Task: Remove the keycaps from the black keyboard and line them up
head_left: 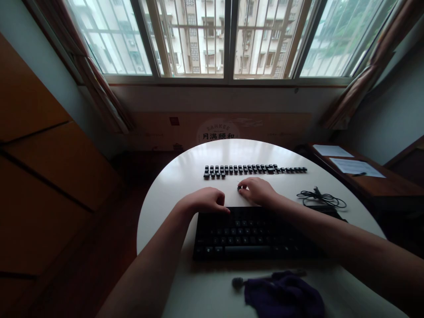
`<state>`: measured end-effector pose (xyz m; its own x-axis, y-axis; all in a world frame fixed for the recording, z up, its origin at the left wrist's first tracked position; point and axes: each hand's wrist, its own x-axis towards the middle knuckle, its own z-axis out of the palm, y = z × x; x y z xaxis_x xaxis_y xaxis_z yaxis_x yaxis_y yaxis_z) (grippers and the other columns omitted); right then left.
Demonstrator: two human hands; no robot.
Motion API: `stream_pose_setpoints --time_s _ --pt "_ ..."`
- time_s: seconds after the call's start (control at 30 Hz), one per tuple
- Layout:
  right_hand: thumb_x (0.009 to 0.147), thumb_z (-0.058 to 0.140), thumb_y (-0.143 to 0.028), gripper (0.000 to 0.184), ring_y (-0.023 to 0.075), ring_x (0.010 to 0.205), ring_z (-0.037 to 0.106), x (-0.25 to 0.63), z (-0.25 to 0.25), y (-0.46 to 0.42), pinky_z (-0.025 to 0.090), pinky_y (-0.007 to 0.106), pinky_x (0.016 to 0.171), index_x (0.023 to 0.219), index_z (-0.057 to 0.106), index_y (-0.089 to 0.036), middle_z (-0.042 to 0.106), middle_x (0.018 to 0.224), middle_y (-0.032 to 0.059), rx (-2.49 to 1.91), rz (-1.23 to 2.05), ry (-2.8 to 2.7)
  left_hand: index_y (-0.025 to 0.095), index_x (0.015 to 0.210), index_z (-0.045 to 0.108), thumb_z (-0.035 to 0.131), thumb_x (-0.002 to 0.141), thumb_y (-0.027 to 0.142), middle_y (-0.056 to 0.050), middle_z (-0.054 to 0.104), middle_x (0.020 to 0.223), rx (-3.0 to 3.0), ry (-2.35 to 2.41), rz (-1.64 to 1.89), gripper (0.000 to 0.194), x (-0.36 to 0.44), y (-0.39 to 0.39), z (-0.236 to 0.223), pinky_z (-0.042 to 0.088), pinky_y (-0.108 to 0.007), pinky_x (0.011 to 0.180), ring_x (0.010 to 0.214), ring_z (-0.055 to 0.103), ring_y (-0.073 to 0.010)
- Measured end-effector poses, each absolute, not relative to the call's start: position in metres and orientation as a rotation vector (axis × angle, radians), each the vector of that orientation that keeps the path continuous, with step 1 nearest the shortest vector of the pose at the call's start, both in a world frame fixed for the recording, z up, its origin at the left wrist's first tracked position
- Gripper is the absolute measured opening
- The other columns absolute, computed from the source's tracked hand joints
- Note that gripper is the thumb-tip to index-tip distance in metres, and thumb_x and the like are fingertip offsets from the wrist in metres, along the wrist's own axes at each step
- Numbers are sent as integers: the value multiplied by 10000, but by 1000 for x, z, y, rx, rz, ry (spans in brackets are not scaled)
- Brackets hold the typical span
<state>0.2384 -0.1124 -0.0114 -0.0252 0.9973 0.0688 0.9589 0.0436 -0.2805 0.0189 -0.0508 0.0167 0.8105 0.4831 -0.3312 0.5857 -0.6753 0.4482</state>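
Observation:
A black keyboard (248, 249) lies on a white round table, with part of its upper rows bare of keycaps. My left hand (209, 199) is closed at its back left corner, thumb along the edge and fingers curled, their tips hidden. Beyond the keyboard, my right hand (256, 191) pinches a small black keycap (239, 188) at the table surface. Farther back, loose black keycaps (245, 169) stand in rows, with a shorter row started at the left. My right forearm passes over the keyboard's right part and hides keys there.
A coiled black cable (323, 198) lies right of the keyboard. Near me are a purple cloth (285, 296) and a dark-bristled brush (237, 283). A wooden desk (397, 183) with papers (357, 168) stands at the right, an orange-brown cabinet (49, 190) at the left.

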Motion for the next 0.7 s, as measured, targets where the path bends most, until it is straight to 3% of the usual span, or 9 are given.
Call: stream_pose_setpoints --time_s 0.23,0.4,0.7 --pt "898 593 -273 230 247 1079 652 226 -19 -64 473 302 855 1072 738 -234 738 1134 54 -1966 157 -1995 207 818 690 655 751 599 -12 681 779 2425 784 -247 399 17 -47 14 387 -261 556 695 597 -178" --pt "878 631 -239 278 214 987 675 223 -24 -56 474 283 800 1151 687 -235 743 1092 44 -1924 179 -1942 209 825 691 646 761 607 -17 683 768 2421 748 -245 406 16 -47 13 400 -271 572 689 598 -185" --pt "855 661 -247 96 197 924 664 228 -31 -50 455 277 773 942 694 -220 746 984 32 -1884 198 -1895 206 833 693 628 778 608 -24 681 775 2432 736 -245 411 16 -47 14 400 -273 571 692 597 -189"
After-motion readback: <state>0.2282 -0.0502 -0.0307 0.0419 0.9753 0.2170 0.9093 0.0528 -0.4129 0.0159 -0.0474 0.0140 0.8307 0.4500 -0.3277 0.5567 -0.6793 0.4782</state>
